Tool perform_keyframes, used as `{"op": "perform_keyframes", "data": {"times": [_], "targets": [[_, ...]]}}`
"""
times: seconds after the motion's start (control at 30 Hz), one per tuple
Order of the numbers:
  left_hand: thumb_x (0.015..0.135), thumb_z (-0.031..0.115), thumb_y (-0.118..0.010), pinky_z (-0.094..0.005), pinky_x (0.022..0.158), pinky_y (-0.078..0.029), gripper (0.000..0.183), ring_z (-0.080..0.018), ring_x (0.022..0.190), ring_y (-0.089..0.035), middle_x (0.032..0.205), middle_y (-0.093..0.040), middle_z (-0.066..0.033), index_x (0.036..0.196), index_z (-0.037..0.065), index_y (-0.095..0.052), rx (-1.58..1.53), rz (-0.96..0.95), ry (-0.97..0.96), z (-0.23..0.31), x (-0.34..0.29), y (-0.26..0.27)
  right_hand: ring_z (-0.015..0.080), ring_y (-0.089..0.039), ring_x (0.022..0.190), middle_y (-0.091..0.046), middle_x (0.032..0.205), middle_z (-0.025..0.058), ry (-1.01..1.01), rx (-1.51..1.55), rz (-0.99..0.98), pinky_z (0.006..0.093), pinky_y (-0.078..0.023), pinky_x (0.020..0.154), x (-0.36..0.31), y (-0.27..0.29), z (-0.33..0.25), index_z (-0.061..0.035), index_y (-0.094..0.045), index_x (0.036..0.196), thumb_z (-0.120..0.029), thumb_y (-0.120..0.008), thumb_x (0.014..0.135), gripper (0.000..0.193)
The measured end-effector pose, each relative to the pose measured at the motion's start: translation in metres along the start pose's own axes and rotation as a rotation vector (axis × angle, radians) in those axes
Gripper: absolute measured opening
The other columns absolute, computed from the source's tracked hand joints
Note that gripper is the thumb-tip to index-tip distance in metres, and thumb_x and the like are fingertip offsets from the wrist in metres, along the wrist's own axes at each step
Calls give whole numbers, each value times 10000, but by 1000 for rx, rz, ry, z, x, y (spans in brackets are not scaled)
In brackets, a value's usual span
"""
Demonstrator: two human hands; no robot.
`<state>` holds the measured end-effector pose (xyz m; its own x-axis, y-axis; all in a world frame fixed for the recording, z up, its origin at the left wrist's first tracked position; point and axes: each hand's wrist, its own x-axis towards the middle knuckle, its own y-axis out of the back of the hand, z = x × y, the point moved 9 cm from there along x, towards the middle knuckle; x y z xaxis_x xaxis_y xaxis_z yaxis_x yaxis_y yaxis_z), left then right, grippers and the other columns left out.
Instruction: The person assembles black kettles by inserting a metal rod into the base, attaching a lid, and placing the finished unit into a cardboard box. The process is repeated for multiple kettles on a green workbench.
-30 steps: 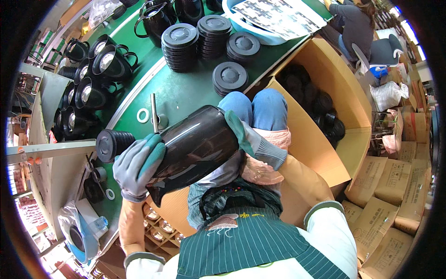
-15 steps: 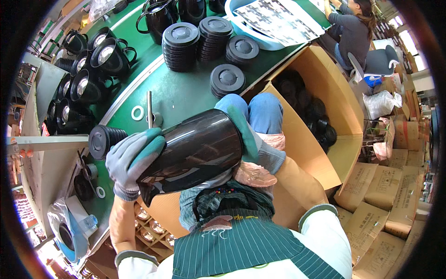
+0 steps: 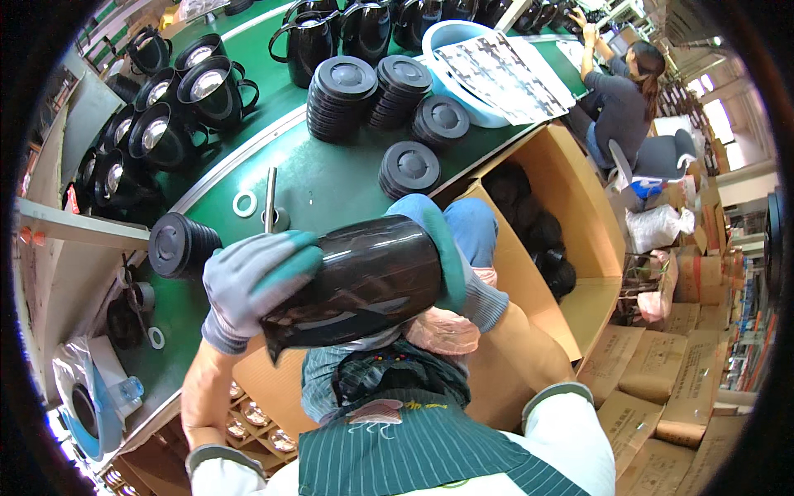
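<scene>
A glossy black jug (image 3: pixel 368 277) lies on its side across my lap, held between both gloved hands. My left hand (image 3: pixel 256 285), in a grey glove with green fingers, wraps round its spouted end, the spout pointing down toward me. Against the opposite end presses my right hand (image 3: pixel 463 269), its green palm and fingers curved round the edge. The jug's handle and inside are hidden. Just beyond my left hand, a stack of black round lids (image 3: pixel 186 244) leans on its side. A metal rod (image 3: pixel 270 198) stands upright on the green table (image 3: pixel 306 182), beside a white ring (image 3: pixel 245 202).
Stacks of black lids (image 3: pixel 343 99) and several black jugs (image 3: pixel 306 41) stand farther back. More jugs (image 3: pixel 207 91) lie at left. A blue basin (image 3: pixel 459 37) holds a patterned sheet. An open carton (image 3: pixel 591 256) of dark items sits at right, near stacked cartons (image 3: pixel 662 351). A co-worker (image 3: pixel 620 99) sits beyond.
The jug has turned slightly toward level, with both hands still on it. My view has shifted a little, and the co-worker's arms are now raised higher.
</scene>
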<state>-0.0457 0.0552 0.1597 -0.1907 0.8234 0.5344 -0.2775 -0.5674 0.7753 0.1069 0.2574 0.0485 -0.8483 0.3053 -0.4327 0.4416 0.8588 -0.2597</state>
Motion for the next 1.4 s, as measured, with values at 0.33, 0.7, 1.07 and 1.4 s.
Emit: {"op": "perform_keyframes", "data": {"times": [0.33, 0.7, 1.07, 1.4], "targets": [[955, 469, -620, -409, 988, -573, 575, -286, 1125, -709, 1291, -713, -143, 1321, 29, -668, -736, 139, 580, -69, -67, -66, 247, -336, 1553, -250, 1726, 122, 573, 41, -107, 391, -307, 1248, -6, -14, -40, -25, -182, 1674, -349, -465, 1131, 692], [898, 529, -748, -427, 1033, -553, 713, -311, 1193, -694, 1300, -706, -196, 1338, -23, -649, -899, 96, 729, -74, -81, -85, 498, -159, 1585, -124, 1711, 318, 1182, -727, -163, 561, -173, 1262, -67, -29, -81, -4, -266, 1650, -655, -637, 900, 1060], [782, 330, -869, -407, 1007, -566, 620, -291, 1083, -744, 1172, -757, -206, 1197, -101, -705, -359, 115, 299, -10, 22, -22, 294, -253, 1582, -231, 1721, 178, 482, 155, -47, 428, -217, 1289, -39, 14, -11, -35, -173, 1675, -390, -517, 1094, 764], [794, 212, -878, -389, 954, -582, 539, -268, 1029, -753, 1123, -770, -198, 1221, -67, -705, -518, 145, 475, 21, 2, -61, 214, -348, 1522, -309, 1695, 100, 492, 359, -89, 381, -260, 1270, -62, 61, 30, -18, -315, 1629, -318, -465, 1132, 600]]}}
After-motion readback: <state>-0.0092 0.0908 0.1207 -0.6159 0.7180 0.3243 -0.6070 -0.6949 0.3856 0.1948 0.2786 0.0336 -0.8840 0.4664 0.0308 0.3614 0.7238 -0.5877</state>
